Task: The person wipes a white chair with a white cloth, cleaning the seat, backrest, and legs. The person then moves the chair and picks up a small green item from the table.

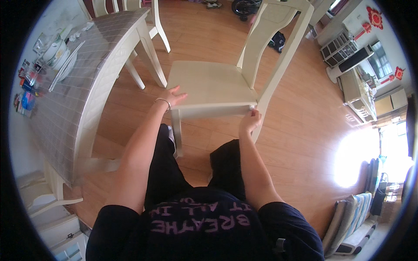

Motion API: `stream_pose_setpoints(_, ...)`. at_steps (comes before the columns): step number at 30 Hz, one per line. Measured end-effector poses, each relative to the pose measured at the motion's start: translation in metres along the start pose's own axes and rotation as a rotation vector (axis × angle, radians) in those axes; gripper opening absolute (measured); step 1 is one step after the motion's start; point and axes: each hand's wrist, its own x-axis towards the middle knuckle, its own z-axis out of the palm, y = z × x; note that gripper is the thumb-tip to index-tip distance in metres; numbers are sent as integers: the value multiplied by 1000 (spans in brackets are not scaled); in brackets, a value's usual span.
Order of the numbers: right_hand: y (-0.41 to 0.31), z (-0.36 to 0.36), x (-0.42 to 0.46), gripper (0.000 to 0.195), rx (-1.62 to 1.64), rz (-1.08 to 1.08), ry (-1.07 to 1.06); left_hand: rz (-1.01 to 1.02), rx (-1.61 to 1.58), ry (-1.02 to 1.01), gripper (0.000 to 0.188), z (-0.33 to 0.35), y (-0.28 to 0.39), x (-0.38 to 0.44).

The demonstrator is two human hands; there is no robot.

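Observation:
A cream-painted wooden chair stands side-on in front of me, its tall slatted backrest to the right. My left hand, with a bangle on its wrist, rests on the near left corner of the seat, fingers spread and holding nothing. At the near right of the seat, where its side rail meets the back post, my right hand pinches a small white piece. It may be tissue or cloth; the fingers hide most of it.
To the left runs a dining table with a striped cover, bearing bowls, chopsticks and small packets. Its leg stands close to the chair seat. Other cream chairs surround it. A cushioned seat is at lower right.

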Motion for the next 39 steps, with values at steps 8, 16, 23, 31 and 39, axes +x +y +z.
stream_pose_setpoints(8, -83, 44, -148, 5, 252, -401, -605, -53, -84, -61, 84, -11, 10, 19)
stream_pose_setpoints(16, -48, -26, -13, 6, 133, -180, -163, -103, -46, -45, 85, -14, 10, 5)
stream_pose_setpoints(23, -21, 16, -12, 5, 51, -143, 10, -23, 21, -18, 85, -8, 14, 14)
stream_pose_setpoints(31, -70, 10, -69, 5, 197, -330, -376, -57, -8, -49, 79, -12, 12, 11)
stream_pose_setpoints(39, -35, -1, -9, 10, 124, -53, -18, -28, 44, -34, 79, -6, 28, -1)
